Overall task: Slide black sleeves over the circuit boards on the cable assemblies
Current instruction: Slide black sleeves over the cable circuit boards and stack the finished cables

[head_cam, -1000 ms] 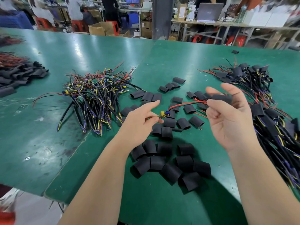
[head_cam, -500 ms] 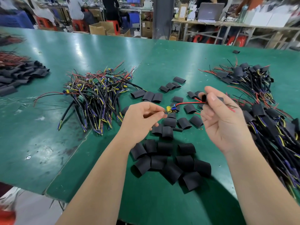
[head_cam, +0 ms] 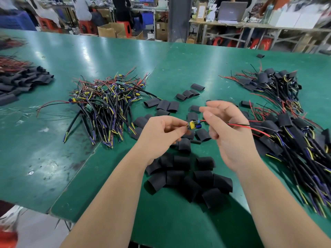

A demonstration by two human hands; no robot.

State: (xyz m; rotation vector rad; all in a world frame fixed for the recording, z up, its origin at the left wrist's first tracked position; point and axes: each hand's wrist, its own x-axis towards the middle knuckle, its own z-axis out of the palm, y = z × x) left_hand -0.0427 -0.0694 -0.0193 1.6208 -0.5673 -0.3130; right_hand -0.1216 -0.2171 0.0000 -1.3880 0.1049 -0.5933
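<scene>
My left hand [head_cam: 161, 131] pinches a small circuit board [head_cam: 193, 125] with yellow and blue parts between thumb and fingers, above the green table. Red and black wires [head_cam: 250, 127] run from the board to the right through my right hand [head_cam: 229, 133]. That hand is closed loosely around them just right of the board. No sleeve shows on this board or in my right hand. Loose black sleeves [head_cam: 188, 176] lie in a heap under and in front of both hands.
A tangle of bare cable assemblies [head_cam: 107, 104] lies to the left. Sleeved assemblies [head_cam: 286, 133] are heaped on the right. More black sleeves [head_cam: 21, 83] sit at the far left. The table's near edge [head_cam: 59, 210] runs below my left forearm. People and benches stand beyond the table.
My right hand has slid left along the wires and now sits right next to the board. My left hand has shifted slightly right and turned the board.
</scene>
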